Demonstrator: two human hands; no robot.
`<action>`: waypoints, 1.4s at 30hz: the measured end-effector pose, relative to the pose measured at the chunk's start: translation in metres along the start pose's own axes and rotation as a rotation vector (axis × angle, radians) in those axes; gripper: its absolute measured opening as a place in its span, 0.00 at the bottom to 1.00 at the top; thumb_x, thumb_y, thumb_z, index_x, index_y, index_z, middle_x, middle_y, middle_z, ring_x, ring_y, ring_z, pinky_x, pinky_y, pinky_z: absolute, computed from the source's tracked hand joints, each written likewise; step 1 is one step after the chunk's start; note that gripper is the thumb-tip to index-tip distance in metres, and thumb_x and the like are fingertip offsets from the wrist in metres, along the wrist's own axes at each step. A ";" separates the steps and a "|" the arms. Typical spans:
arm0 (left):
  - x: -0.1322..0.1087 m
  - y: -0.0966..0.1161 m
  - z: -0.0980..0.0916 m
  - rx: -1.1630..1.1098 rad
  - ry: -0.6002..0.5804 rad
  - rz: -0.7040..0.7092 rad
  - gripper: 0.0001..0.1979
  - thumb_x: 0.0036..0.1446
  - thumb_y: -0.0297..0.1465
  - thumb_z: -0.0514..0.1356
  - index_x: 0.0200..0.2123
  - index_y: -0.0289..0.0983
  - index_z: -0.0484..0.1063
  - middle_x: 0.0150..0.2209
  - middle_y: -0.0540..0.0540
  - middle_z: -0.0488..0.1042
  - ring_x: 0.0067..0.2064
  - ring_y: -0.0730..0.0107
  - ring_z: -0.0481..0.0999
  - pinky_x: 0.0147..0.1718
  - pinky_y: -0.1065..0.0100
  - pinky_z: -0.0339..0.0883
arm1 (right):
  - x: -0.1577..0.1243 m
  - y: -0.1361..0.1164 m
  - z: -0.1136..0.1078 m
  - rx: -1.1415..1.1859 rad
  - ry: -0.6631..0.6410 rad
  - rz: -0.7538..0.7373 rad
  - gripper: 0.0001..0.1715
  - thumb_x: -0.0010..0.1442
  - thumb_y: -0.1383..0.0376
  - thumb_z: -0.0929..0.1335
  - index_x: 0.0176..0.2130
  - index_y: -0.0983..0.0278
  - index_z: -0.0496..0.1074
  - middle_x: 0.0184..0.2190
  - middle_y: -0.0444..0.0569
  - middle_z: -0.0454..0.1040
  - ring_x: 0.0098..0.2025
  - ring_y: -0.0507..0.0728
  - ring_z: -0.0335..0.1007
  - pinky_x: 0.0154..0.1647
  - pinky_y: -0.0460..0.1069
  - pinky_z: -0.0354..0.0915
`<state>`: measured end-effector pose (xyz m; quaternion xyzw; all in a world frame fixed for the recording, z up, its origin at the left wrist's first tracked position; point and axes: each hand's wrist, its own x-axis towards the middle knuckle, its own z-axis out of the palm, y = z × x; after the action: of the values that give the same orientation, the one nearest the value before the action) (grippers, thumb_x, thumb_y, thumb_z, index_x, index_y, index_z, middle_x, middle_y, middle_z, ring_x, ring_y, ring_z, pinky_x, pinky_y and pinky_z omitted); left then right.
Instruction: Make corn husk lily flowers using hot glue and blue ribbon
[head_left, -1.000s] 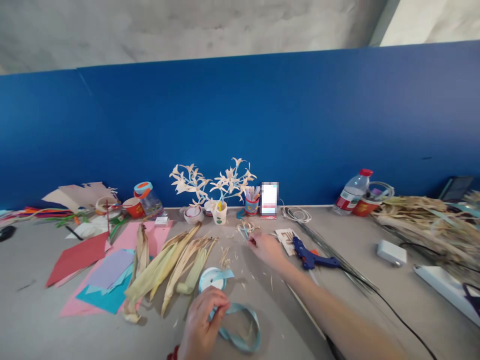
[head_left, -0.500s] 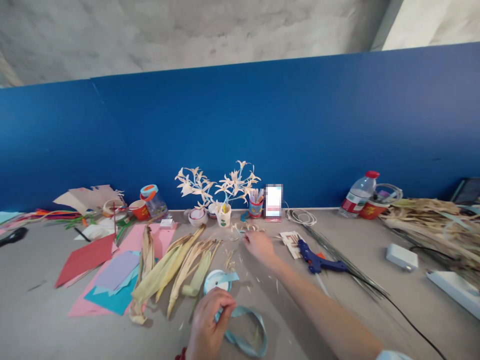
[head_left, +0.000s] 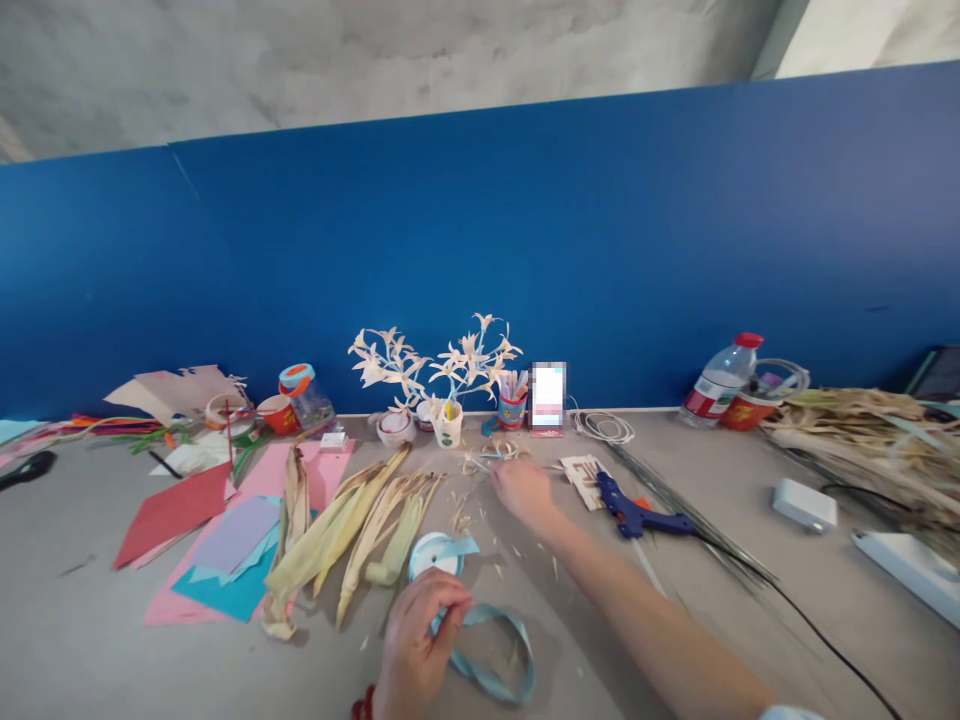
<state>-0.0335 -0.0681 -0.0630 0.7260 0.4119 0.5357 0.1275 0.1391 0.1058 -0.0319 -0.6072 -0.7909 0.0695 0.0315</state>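
My left hand [head_left: 421, 632] is closed in a pinch at the front of the table, thumb against fingertips; whatever it holds is too small to make out. Behind and beside it curves a loop of light blue ribbon [head_left: 523, 650]. Just beyond the hand lies a ribbon spool [head_left: 435, 556]. My right hand [head_left: 523, 492] reaches far forward, palm down, with its fingertips at a few small pale strips [head_left: 480, 462]. Its fingers are mostly hidden, so its grip does not show. Behind stand pale husk flowers [head_left: 469, 360] in a white cup [head_left: 448, 428].
Dried corn husks [head_left: 337, 535] and coloured paper [head_left: 225, 590] lie to the left. Right of my forearm are a blue glue gun [head_left: 637, 515] with a trailing cord and thin wires [head_left: 675, 500]. A bottle [head_left: 720, 385] and a husk pile [head_left: 862, 430] stand farther right.
The whole view has shifted slightly. Both hands stay in nearly the same places, with the right hand still at the small strips.
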 end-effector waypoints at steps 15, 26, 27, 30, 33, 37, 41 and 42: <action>0.004 0.004 -0.003 -0.404 0.041 -0.480 0.06 0.58 0.31 0.63 0.30 0.36 0.76 0.28 0.46 0.79 0.32 0.67 0.77 0.34 0.66 0.72 | -0.102 -0.028 -0.041 0.921 -0.287 -0.737 0.29 0.57 0.76 0.61 0.54 0.59 0.70 0.48 0.48 0.75 0.35 0.51 0.73 0.37 0.45 0.68; 0.020 0.030 0.013 -0.995 0.181 -0.935 0.09 0.55 0.38 0.65 0.33 0.37 0.77 0.33 0.43 0.81 0.36 0.62 0.79 0.40 0.61 0.73 | -0.137 -0.030 -0.034 0.679 0.119 -0.559 0.17 0.61 0.67 0.69 0.50 0.60 0.71 0.45 0.51 0.77 0.43 0.57 0.73 0.44 0.50 0.67; 0.022 0.035 0.016 -1.034 0.189 -0.950 0.09 0.54 0.37 0.66 0.33 0.37 0.78 0.34 0.44 0.81 0.37 0.62 0.79 0.40 0.61 0.73 | -0.138 -0.029 -0.033 0.677 0.159 -0.569 0.15 0.61 0.67 0.68 0.49 0.60 0.71 0.44 0.51 0.77 0.43 0.58 0.73 0.44 0.51 0.67; 0.026 0.048 0.022 -1.114 0.198 -0.978 0.07 0.55 0.36 0.66 0.33 0.38 0.78 0.34 0.46 0.81 0.37 0.66 0.78 0.40 0.64 0.72 | -0.141 -0.024 -0.031 0.663 0.253 -0.605 0.11 0.64 0.68 0.66 0.46 0.60 0.73 0.42 0.51 0.78 0.45 0.58 0.73 0.45 0.52 0.67; 0.028 0.057 0.025 -1.150 0.172 -0.989 0.10 0.59 0.38 0.63 0.34 0.37 0.77 0.35 0.46 0.80 0.37 0.67 0.77 0.41 0.63 0.71 | -0.142 -0.015 -0.030 0.635 0.356 -0.652 0.10 0.66 0.67 0.64 0.45 0.59 0.74 0.43 0.52 0.79 0.45 0.58 0.73 0.45 0.53 0.68; 0.030 0.063 0.024 -1.229 0.029 -1.053 0.14 0.61 0.41 0.60 0.38 0.35 0.77 0.40 0.41 0.80 0.41 0.63 0.78 0.40 0.63 0.70 | -0.142 -0.001 -0.033 0.720 0.382 -0.683 0.09 0.67 0.66 0.64 0.43 0.59 0.74 0.39 0.52 0.79 0.42 0.58 0.73 0.43 0.53 0.67; 0.030 0.065 0.023 -1.307 -0.098 -1.069 0.19 0.63 0.41 0.56 0.48 0.34 0.76 0.51 0.34 0.77 0.49 0.61 0.77 0.44 0.64 0.69 | -0.142 0.019 -0.041 0.934 0.375 -0.372 0.15 0.69 0.60 0.61 0.31 0.61 0.68 0.28 0.46 0.71 0.30 0.54 0.66 0.32 0.48 0.62; 0.029 0.065 0.023 -1.303 -0.108 -1.062 0.20 0.64 0.41 0.55 0.50 0.34 0.75 0.52 0.33 0.76 0.50 0.60 0.76 0.44 0.63 0.69 | -0.142 0.026 -0.041 0.987 0.392 -0.290 0.17 0.69 0.58 0.61 0.29 0.61 0.65 0.25 0.44 0.67 0.27 0.53 0.62 0.29 0.47 0.60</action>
<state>0.0195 -0.0816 -0.0112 0.2415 0.3003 0.4998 0.7757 0.2063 -0.0215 0.0101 -0.4066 -0.7193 0.3128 0.4685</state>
